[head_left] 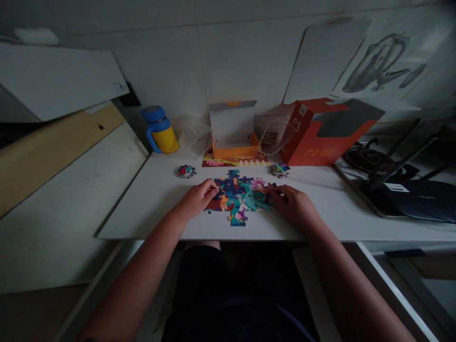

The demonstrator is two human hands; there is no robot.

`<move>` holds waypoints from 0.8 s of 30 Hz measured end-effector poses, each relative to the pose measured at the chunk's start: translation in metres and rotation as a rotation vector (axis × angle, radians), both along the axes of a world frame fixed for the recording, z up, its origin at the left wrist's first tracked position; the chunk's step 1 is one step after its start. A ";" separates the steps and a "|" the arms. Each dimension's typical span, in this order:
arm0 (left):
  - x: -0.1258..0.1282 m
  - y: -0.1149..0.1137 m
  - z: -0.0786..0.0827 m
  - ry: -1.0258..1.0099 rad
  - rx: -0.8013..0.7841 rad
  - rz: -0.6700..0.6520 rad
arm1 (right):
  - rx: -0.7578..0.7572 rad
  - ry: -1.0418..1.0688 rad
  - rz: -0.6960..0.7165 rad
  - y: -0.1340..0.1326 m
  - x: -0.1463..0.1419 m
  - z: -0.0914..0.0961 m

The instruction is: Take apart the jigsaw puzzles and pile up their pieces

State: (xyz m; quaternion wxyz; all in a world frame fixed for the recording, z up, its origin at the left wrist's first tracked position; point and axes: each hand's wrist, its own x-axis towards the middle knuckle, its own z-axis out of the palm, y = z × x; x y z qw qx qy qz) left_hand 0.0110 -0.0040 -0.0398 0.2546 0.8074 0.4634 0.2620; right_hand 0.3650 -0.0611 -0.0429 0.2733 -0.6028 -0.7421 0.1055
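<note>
A partly joined jigsaw puzzle [245,195] with colourful animal pictures lies flat on the white tabletop. At its left edge my left hand [199,198] is closed in a pinch, thumb against forefinger, on what looks like a puzzle piece; its pale edge shows by the fingertips. My right hand [294,204] curls over the puzzle's right edge, thumb and fingers closed on a dark puzzle piece [271,186] that they partly cover. Behind the puzzle stand two piles of loose pieces, a left pile [186,171] and a right pile [280,170].
An orange-edged open box [235,151] stands behind the puzzle on a printed sheet [221,162]. Around it are a blue and yellow flask [166,137], clear plastic bags and a large red box [306,142]. A gas stove [370,159] sits at the right.
</note>
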 end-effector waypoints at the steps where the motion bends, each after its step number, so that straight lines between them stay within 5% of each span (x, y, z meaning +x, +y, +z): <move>1: 0.000 0.000 0.000 0.001 -0.001 0.008 | 0.000 0.014 -0.019 0.000 0.000 0.001; 14: -0.002 0.002 -0.004 -0.131 -0.046 0.018 | 0.073 0.064 -0.073 0.002 0.002 -0.005; 24: -0.017 0.022 -0.014 -0.363 0.014 0.342 | 0.007 0.128 -0.148 0.002 0.004 -0.002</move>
